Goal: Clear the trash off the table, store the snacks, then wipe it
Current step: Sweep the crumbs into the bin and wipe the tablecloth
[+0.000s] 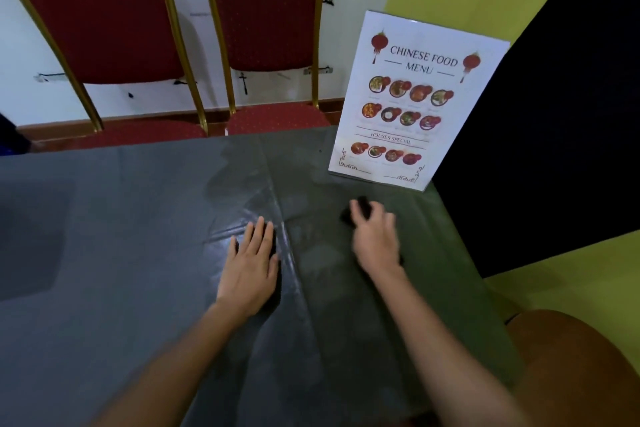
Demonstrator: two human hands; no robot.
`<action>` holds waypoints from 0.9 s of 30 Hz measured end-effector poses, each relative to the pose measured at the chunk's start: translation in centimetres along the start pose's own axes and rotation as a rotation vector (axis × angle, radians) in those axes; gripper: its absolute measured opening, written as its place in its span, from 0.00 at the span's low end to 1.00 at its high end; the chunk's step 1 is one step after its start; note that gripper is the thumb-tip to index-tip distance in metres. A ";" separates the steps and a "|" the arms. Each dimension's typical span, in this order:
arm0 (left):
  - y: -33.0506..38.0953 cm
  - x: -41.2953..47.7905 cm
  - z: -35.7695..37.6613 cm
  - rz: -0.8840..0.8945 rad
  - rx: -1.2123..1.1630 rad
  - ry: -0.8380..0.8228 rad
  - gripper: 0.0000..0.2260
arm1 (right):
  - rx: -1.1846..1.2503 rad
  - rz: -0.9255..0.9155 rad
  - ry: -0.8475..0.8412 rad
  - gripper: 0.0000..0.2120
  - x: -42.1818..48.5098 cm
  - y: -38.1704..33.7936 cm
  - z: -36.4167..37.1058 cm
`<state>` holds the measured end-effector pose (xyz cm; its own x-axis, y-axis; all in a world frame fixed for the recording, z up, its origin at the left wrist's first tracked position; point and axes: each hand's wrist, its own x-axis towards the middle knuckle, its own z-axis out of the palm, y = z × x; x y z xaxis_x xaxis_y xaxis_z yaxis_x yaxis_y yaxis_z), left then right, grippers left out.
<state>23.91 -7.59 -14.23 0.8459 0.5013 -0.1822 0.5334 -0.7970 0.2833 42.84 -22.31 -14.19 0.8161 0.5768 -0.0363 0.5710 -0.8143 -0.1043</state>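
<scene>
My left hand (251,265) lies flat on the dark desk (121,218), fingers straight. My right hand (375,239) grips a dark cloth (362,206) against the desk, right of it, just near of the standing menu (412,100).

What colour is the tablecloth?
The tablecloth is dark grey and glossy; the head view shows it best.

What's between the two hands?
Only the dark table cover, its raised crease running between the left hand and the right hand gripping a cloth. The head view shows it.
</scene>
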 end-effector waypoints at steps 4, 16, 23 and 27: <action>0.0 -5.0 1.9 -0.049 -0.002 0.006 0.30 | 0.027 0.346 0.005 0.28 -0.3 3.7 -1.0; -0.2 -9.4 2.4 -0.149 0.055 0.063 0.35 | -0.013 -0.236 -0.075 0.26 -6.5 -1.9 -0.3; -1.3 -15.4 3.1 -0.354 0.014 0.146 0.35 | 0.023 0.168 -0.025 0.26 -5.0 0.7 -1.3; -0.7 -16.7 3.6 -0.390 0.007 0.143 0.36 | 0.069 -0.186 -0.081 0.27 -10.3 -4.9 0.0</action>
<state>9.43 -16.58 -14.80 0.5729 0.8074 -0.1412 0.8141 -0.5406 0.2122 31.65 -24.21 -13.25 0.6858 0.7223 -0.0897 0.7012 -0.6887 -0.1845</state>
